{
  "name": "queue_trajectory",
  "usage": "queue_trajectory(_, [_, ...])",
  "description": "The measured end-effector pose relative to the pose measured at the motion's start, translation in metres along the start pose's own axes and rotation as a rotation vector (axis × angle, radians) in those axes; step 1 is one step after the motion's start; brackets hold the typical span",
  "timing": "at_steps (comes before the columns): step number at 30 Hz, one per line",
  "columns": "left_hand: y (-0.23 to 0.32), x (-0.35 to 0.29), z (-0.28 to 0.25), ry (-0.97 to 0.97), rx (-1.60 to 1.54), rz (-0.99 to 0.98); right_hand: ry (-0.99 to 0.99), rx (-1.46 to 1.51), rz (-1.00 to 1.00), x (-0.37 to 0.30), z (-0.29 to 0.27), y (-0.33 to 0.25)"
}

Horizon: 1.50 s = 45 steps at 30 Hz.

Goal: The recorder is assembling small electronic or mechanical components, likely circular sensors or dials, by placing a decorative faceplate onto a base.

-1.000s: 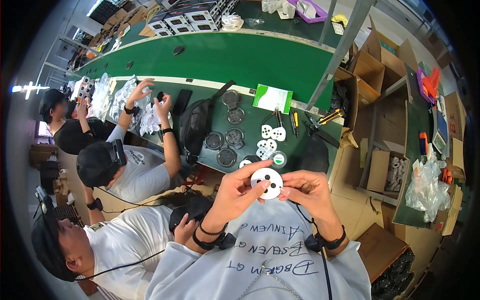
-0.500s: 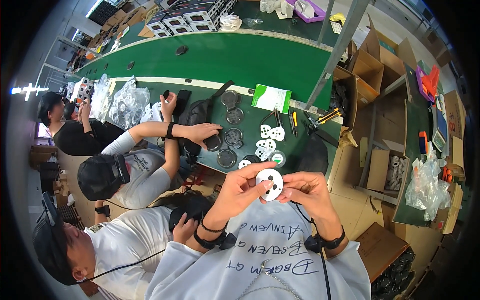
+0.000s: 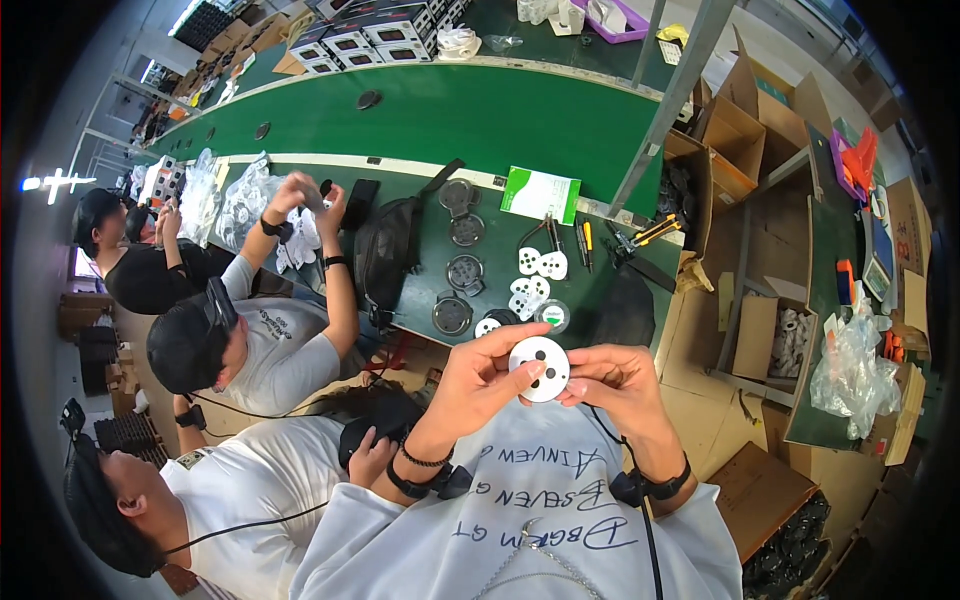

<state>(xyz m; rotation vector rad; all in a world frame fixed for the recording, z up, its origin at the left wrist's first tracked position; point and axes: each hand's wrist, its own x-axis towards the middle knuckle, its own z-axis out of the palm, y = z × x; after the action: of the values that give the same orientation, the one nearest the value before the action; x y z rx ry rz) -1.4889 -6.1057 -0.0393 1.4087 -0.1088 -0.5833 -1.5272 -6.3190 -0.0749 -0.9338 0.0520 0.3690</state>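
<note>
In front of my chest I hold a white round disc (image 3: 545,385) with several black holes in its face. My left hand (image 3: 478,380) is closed on its left side, with the thumb across the face. At the disc's right edge, my right hand (image 3: 622,385) pinches with thumb and fingers; whatever lies hidden between those fingertips does not show. Just beyond my hands a round container with a green-and-white top (image 3: 552,318) rests on the bench. Similar white discs (image 3: 540,263) lie behind it. To their left are several black round parts (image 3: 465,272).
A green-and-white packet (image 3: 540,195), pens or slim tools (image 3: 585,245) and a black bag (image 3: 385,255) lie on the green bench. Beyond runs a green belt (image 3: 440,115). Co-workers sit at left, one handling something by plastic bags (image 3: 250,205). Cardboard boxes (image 3: 735,150) stand right.
A co-worker's hand has left the black round parts and moved left toward the plastic bags; the part under it is gone from there. My hands and the disc stay nearly still.
</note>
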Motion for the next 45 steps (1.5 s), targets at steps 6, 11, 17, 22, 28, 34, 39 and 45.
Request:
queue_trajectory(6, [-0.003, 0.0, -0.001, -0.004, 0.008, 0.019, 0.006, 0.011, -0.011, 0.001, 0.0, 0.001])
queue_trajectory(11, [-0.005, -0.001, -0.001, -0.005, 0.037, 0.021, 0.0, -0.017, -0.013, 0.001, -0.003, 0.002])
queue_trajectory(17, [-0.009, 0.001, -0.006, -0.01, 0.02, 0.026, 0.004, 0.004, 0.003, 0.002, -0.003, 0.005])
queue_trajectory(22, [-0.009, 0.001, -0.005, -0.025, -0.025, 0.036, -0.005, 0.0, 0.005, 0.001, -0.002, 0.004])
queue_trajectory(28, [-0.013, 0.001, -0.006, -0.027, -0.048, 0.018, -0.013, -0.006, 0.001, 0.001, 0.0, 0.004])
queue_trajectory(34, [-0.018, -0.003, -0.003, 0.037, 0.074, 0.088, 0.072, -0.097, -0.037, 0.001, -0.001, 0.012])
queue_trajectory(39, [-0.021, 0.002, -0.004, 0.064, 0.103, 0.135, 0.075, -0.106, -0.064, 0.007, -0.005, 0.02])
queue_trajectory(45, [-0.019, 0.0, 0.003, 0.382, 0.821, 0.492, 0.215, -0.152, -0.201, 0.009, 0.003, 0.026])
